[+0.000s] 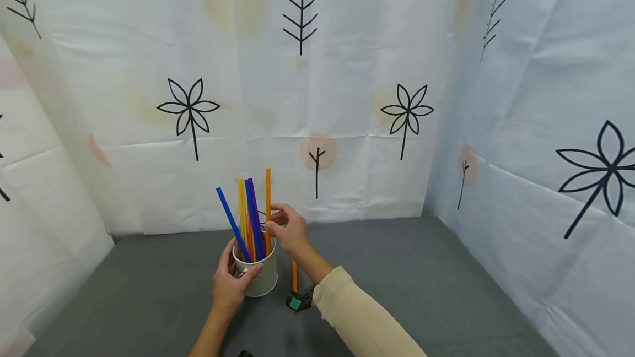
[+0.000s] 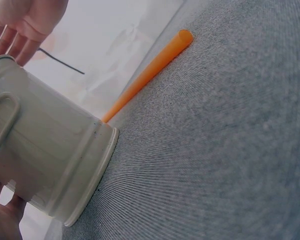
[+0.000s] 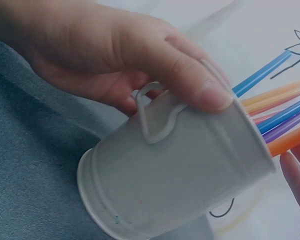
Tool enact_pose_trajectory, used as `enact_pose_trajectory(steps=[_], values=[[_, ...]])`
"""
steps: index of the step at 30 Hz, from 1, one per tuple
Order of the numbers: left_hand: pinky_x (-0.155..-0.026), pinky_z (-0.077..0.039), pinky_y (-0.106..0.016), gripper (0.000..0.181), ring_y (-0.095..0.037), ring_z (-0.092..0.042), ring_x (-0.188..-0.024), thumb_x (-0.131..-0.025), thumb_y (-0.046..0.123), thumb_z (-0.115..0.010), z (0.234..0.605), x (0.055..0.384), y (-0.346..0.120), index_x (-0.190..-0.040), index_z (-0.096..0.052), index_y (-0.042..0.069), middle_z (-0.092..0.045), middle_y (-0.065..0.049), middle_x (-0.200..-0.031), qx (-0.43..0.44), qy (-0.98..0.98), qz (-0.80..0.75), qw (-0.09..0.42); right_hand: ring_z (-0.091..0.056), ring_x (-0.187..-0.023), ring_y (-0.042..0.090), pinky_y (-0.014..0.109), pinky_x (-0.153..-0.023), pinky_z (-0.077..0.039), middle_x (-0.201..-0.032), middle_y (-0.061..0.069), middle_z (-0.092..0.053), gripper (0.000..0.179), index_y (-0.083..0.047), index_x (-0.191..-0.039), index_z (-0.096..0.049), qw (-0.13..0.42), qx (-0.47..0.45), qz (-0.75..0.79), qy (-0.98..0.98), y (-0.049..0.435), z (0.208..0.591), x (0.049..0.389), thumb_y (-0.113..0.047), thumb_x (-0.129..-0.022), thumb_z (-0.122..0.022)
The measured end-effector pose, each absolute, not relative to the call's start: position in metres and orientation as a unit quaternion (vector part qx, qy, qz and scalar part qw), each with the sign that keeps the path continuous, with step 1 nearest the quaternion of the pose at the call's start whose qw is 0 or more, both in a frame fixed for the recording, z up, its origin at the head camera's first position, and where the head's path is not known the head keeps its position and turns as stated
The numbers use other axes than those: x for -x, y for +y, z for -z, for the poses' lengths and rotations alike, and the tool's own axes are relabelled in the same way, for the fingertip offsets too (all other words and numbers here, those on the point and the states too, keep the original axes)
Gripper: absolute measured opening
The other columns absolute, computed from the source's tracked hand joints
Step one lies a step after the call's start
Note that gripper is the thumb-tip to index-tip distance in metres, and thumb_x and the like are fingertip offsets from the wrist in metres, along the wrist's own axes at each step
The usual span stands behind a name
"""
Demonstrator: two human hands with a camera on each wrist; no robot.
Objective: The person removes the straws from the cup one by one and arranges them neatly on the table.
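- L hand (image 1: 230, 285): fingers + thumb clamped round mug (image 1: 263, 282), palm side to its L wall; thumb near front rim, by handle (image 3: 157, 137).
- R hand (image 1: 290, 230): thumb + fingertips pinch orange straw (image 1: 268, 197) partway up, above rim.
- Orange straw stands nr. upright, lower end inside mug at R side, top higher than the others'.
- Mug: pale, round, base on table (image 1: 387, 269), front of person, a bit L of ctr. in head view.
- Also in mug: yellow straw (image 1: 241, 203), 2 blue straws (image 1: 228, 211), purple straw (image 1: 254, 203), plus a reddish-orange straw (image 1: 250, 227) mostly hidden betw. them. One blue leans well out to L; other blue + purple side by side, mid.
- Loose orange straw (image 1: 295, 275): flat on table, just R of mug, under R forearm; partly hidden by wrist cam (image 1: 296, 303). Can't tell if it touches mug base.
- R arm in beige sleeve (image 1: 362, 313).
- Table dk grey; behind it + both sides, white cloth (image 1: 347, 70) w/ blk line flowers, sprigs, pastel blobs.
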State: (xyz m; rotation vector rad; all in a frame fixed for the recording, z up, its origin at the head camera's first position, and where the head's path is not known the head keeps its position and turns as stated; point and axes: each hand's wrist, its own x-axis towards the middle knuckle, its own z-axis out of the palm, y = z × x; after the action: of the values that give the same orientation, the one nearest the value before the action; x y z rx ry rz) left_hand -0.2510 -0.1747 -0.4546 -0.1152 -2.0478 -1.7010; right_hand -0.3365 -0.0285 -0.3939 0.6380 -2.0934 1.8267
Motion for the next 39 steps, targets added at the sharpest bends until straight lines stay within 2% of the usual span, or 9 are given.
enact_pose_trajectory(steps=[7,12,20,22,25,29,34,37,39], values=[[-0.108,-0.031,-0.055,0.084,-0.039,-0.041,-0.132,-0.083,0.018,-0.080,0.472,0.263,-0.180,-0.150,-0.031,0.006,-0.040,-0.023,-0.146,0.032,-0.748,0.619,0.237,-0.063,-0.079,0.041,0.052,-0.067,-0.057,-0.095,0.029,-0.064,0.034,0.010,-0.119,-0.059,0.142,-0.251,-0.666,-0.688,-0.021,0.364,0.316,0.010,-0.086,-0.065],[-0.107,-0.032,-0.051,0.085,-0.034,-0.042,-0.131,-0.081,0.018,-0.081,0.472,0.264,-0.181,-0.150,-0.033,0.007,-0.041,-0.021,-0.146,0.027,-0.748,0.618,0.238,-0.062,-0.079,0.043,0.055,-0.068,-0.056,-0.095,0.032,-0.062,0.033,0.013,-0.118,-0.057,0.159,-0.252,-0.690,-0.659,-0.015,0.349,0.308,0.012,-0.086,-0.064],[-0.107,-0.032,-0.051,0.084,-0.035,-0.043,-0.130,-0.081,0.015,-0.081,0.469,0.262,-0.180,-0.150,-0.033,0.007,-0.041,-0.022,-0.145,0.034,-0.746,0.619,0.245,-0.062,-0.082,0.046,0.057,-0.069,-0.055,-0.095,0.032,-0.060,0.034,0.013,-0.121,-0.056,0.185,-0.252,-0.710,-0.631,-0.005,0.337,0.310,0.011,-0.087,-0.063],[-0.108,-0.033,-0.047,0.084,-0.034,-0.043,-0.130,-0.081,0.015,-0.081,0.469,0.262,-0.180,-0.150,-0.033,0.008,-0.042,-0.021,-0.145,0.034,-0.747,0.618,0.243,-0.062,-0.082,0.045,0.057,-0.070,-0.054,-0.095,0.032,-0.060,0.034,0.013,-0.121,-0.055,0.187,-0.250,-0.718,-0.622,-0.002,0.334,0.310,0.010,-0.088,-0.063],[-0.106,-0.036,-0.028,0.085,-0.033,-0.043,-0.130,-0.081,0.014,-0.081,0.468,0.261,-0.180,-0.150,-0.033,0.007,-0.042,-0.021,-0.145,0.034,-0.747,0.619,0.241,-0.063,-0.082,0.042,0.055,-0.070,-0.055,-0.096,0.031,-0.060,0.035,0.012,-0.121,-0.055,0.192,-0.240,-0.729,-0.611,0.003,0.328,0.309,0.011,-0.087,-0.064],[-0.093,-0.032,-0.005,0.085,-0.035,-0.042,-0.131,-0.081,0.010,-0.080,0.466,0.260,-0.179,-0.150,-0.032,0.005,-0.041,-0.023,-0.145,0.031,-0.746,0.622,0.237,-0.064,-0.079,0.036,0.053,-0.070,-0.056,-0.095,0.031,-0.059,0.034,0.012,-0.120,-0.055,0.204,-0.233,-0.741,-0.596,0.010,0.321,0.311,0.011,-0.087,-0.064],[-0.090,-0.032,-0.003,0.082,-0.039,-0.043,-0.129,-0.079,0.002,-0.079,0.450,0.249,-0.173,-0.147,-0.033,-0.003,-0.041,-0.029,-0.143,0.034,-0.739,0.628,0.242,-0.064,-0.074,0.029,0.058,-0.070,-0.054,-0.092,0.029,-0.059,0.035,0.014,-0.120,-0.054,0.214,-0.234,-0.752,-0.578,0.018,0.315,0.313,0.013,-0.086,-0.063],[-0.091,-0.033,-0.003,0.082,-0.041,-0.043,-0.128,-0.079,0.001,-0.079,0.446,0.247,-0.171,-0.147,-0.033,-0.005,-0.041,-0.030,-0.142,0.037,-0.740,0.625,0.245,-0.065,-0.074,0.034,0.058,-0.070,-0.054,-0.091,0.028,-0.060,0.035,0.013,-0.120,-0.055,0.215,-0.231,-0.751,-0.580,0.024,0.316,0.312,0.013,-0.086,-0.063],[-0.091,-0.033,-0.004,0.083,-0.041,-0.043,-0.129,-0.080,0.003,-0.079,0.453,0.251,-0.173,-0.148,-0.032,-0.002,-0.041,-0.029,-0.142,0.039,-0.742,0.622,0.246,-0.064,-0.075,0.042,0.057,-0.070,-0.055,-0.091,0.030,-0.059,0.035,0.013,-0.121,-0.054,0.212,-0.230,-0.748,-0.586,0.027,0.318,0.312,0.012,-0.087,-0.063]])
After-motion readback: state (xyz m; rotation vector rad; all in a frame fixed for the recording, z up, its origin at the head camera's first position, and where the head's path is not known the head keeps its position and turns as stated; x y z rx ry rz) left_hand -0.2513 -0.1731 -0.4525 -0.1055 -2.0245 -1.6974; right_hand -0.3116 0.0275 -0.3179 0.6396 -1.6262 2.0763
